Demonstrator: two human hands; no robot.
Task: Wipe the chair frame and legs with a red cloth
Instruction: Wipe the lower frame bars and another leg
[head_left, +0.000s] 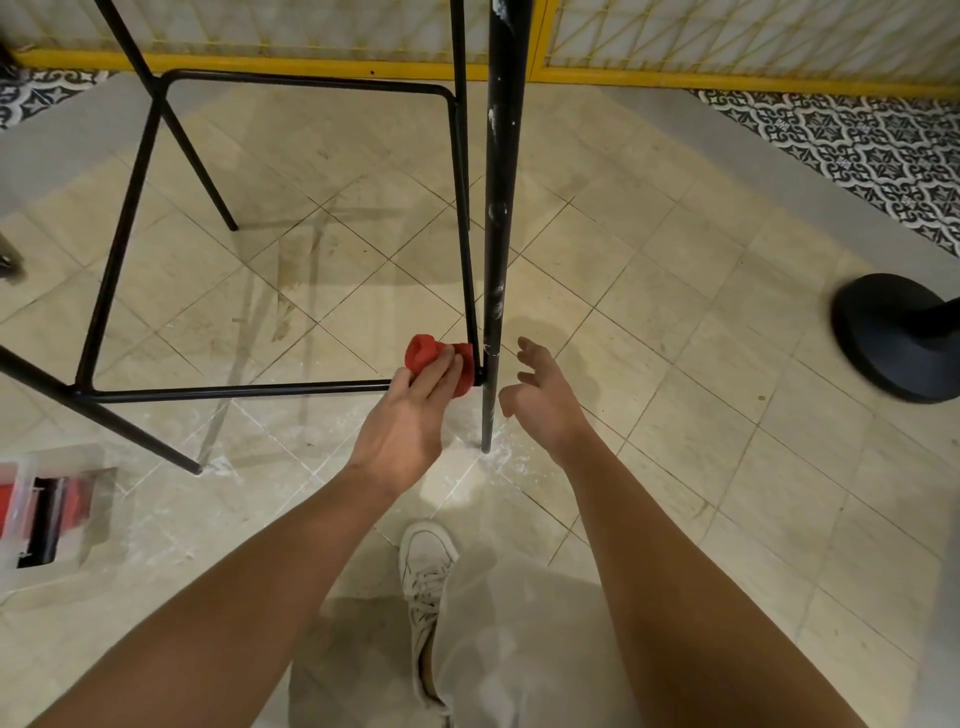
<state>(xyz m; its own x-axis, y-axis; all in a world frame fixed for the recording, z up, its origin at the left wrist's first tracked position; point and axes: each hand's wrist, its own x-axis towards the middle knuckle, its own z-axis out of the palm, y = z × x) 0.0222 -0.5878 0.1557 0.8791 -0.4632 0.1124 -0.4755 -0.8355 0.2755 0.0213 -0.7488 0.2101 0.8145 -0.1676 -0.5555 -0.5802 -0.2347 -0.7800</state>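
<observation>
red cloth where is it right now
In the head view the red cloth sits just left of centre, gripped by the left hand around the low crossbar where it joins the near chair leg.

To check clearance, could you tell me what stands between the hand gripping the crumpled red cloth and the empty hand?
In the head view, the upright black metal chair leg stands between the left hand gripping the red cloth and the right hand.

My left hand (402, 431) holds the cloth (423, 352) against the crossbar (234, 391), just left of the leg (498, 208). My right hand (545, 400) sits right of it.
</observation>
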